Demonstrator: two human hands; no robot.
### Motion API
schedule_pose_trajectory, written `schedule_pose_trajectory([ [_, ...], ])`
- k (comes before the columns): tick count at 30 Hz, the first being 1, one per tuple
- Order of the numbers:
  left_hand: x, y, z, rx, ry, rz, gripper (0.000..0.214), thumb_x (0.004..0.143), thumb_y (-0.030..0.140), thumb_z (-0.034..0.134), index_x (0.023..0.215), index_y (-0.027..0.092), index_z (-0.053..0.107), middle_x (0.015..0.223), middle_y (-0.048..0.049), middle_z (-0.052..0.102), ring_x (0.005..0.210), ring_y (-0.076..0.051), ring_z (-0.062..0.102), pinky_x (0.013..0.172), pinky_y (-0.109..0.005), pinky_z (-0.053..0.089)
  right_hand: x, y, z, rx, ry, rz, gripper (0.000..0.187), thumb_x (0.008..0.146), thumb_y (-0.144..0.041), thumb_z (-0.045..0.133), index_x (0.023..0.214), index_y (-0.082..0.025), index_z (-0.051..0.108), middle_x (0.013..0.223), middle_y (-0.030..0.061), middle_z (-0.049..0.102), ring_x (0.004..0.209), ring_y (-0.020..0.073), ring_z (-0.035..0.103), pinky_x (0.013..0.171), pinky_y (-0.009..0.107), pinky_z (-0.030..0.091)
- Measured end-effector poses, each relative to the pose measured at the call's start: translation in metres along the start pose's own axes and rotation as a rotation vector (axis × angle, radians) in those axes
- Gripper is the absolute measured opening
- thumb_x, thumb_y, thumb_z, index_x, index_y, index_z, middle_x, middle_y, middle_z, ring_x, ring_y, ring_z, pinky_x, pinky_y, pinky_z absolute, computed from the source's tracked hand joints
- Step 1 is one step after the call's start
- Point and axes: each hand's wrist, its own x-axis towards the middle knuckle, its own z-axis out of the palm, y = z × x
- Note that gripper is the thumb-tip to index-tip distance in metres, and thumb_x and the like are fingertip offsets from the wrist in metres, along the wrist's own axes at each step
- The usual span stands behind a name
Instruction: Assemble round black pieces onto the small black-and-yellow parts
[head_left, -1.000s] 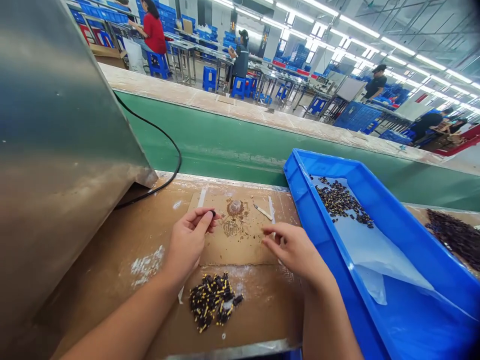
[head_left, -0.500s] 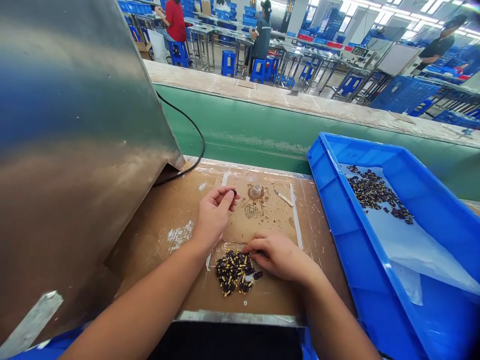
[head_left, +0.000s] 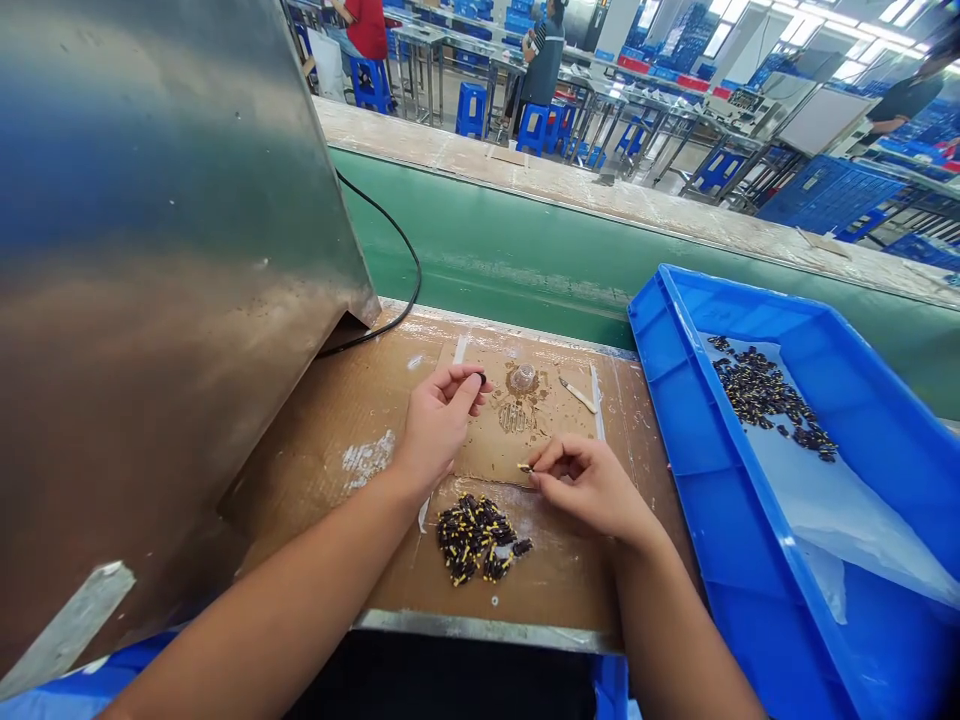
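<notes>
Between the thumb and fingers of my left hand [head_left: 442, 410] is a small round black part [head_left: 482, 379], raised above the cardboard sheet. My right hand [head_left: 589, 485] pinches one small black-and-yellow piece [head_left: 524, 468] by its end, just over the sheet's near edge. Below and between both hands lies a pile of small black-and-yellow pieces [head_left: 472, 540], a few of them loose at its right side. Past my fingers, a small clear plastic cup [head_left: 524, 377] stands on the stained cardboard [head_left: 487, 445]. A pale-handled blade-like tool [head_left: 577, 395] rests to the right of the cup.
A big blue bin [head_left: 686, 430] on the right holds more such pieces [head_left: 765, 390] on a white plastic sheet. A metal housing [head_left: 172, 250] rises at the left, with a black cable [head_left: 409, 255] beside it. Beyond the green barrier, people work at tables with blue stools [head_left: 471, 108].
My right hand has lifted from the pile, up and to the right, with one black-and-yellow piece in its fingertips. My left hand still holds the round black part. The view has shifted slightly.
</notes>
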Motion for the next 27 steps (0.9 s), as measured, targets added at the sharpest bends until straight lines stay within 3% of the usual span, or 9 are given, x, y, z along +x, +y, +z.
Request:
schedule_pose_trajectory([
  [3, 0.001, -0.001, -0.001, 0.005, -0.007, -0.011, 0.027, 0.081, 0.035, 0.076, 0.097, 0.014, 0.072, 0.083, -0.0088, 0.072, 0.070, -0.014, 0.063, 0.064, -0.024, 0.048, 0.016, -0.003, -0.009, 0.145, 0.069, -0.005, 0.015, 0.077, -0.027, 0.082, 0.078, -0.020, 0.070, 0.094, 0.0030, 0.073, 0.085, 0.0157, 0.068, 0.076, 0.028, 0.054],
  [5, 0.002, -0.001, -0.002, 0.006, -0.011, -0.015, 0.027, 0.081, 0.035, 0.077, 0.098, 0.014, 0.072, 0.084, -0.0086, 0.073, 0.071, -0.014, 0.063, 0.064, -0.023, 0.048, 0.033, -0.008, -0.018, 0.167, 0.144, -0.039, 0.020, 0.074, -0.028, 0.085, 0.091, -0.023, 0.074, 0.095, 0.0016, 0.073, 0.088, 0.0158, 0.067, 0.078, 0.029, 0.054],
  [9, 0.002, -0.001, -0.002, 0.019, -0.017, -0.023, 0.028, 0.082, 0.037, 0.076, 0.099, 0.014, 0.072, 0.085, -0.0086, 0.074, 0.072, -0.013, 0.063, 0.064, -0.022, 0.049, 0.071, -0.009, -0.036, 0.108, 0.328, -0.102, 0.037, 0.079, -0.034, 0.080, 0.115, -0.026, 0.076, 0.099, 0.0033, 0.073, 0.079, 0.0146, 0.063, 0.068, 0.028, 0.052],
  [15, 0.002, -0.001, -0.002, 0.012, -0.011, -0.055, 0.029, 0.081, 0.037, 0.077, 0.098, 0.013, 0.073, 0.086, -0.0090, 0.074, 0.072, -0.013, 0.064, 0.063, -0.021, 0.049, 0.102, 0.029, -0.039, 0.188, 0.663, -0.074, 0.036, 0.076, -0.041, 0.080, 0.103, -0.019, 0.076, 0.099, 0.0077, 0.077, 0.083, 0.0186, 0.069, 0.064, 0.028, 0.052],
  [19, 0.002, -0.003, -0.002, 0.011, -0.006, -0.066, 0.029, 0.081, 0.037, 0.078, 0.097, 0.013, 0.073, 0.086, -0.0089, 0.075, 0.071, -0.013, 0.064, 0.063, -0.021, 0.050, 0.102, 0.042, -0.034, 0.137, 0.675, -0.082, 0.037, 0.081, -0.046, 0.077, 0.103, -0.017, 0.077, 0.101, 0.0108, 0.078, 0.085, 0.0216, 0.072, 0.066, 0.031, 0.054],
  [23, 0.002, -0.004, -0.002, 0.011, -0.026, -0.083, 0.029, 0.081, 0.037, 0.079, 0.099, 0.014, 0.074, 0.086, -0.0089, 0.076, 0.072, -0.013, 0.066, 0.065, -0.021, 0.052, 0.103, 0.036, -0.025, -0.118, 0.707, -0.244, 0.029, 0.089, -0.041, 0.070, 0.105, -0.019, 0.079, 0.103, 0.0095, 0.078, 0.087, 0.0198, 0.069, 0.071, 0.032, 0.052],
  [27, 0.000, -0.003, 0.001, -0.010, -0.037, -0.080, 0.028, 0.082, 0.035, 0.080, 0.099, 0.014, 0.076, 0.087, -0.0090, 0.076, 0.071, -0.012, 0.066, 0.067, -0.021, 0.053, 0.108, 0.035, -0.014, -0.182, 0.702, -0.280, 0.024, 0.088, -0.037, 0.073, 0.104, -0.020, 0.080, 0.089, 0.0048, 0.078, 0.066, 0.0145, 0.061, 0.062, 0.029, 0.048],
])
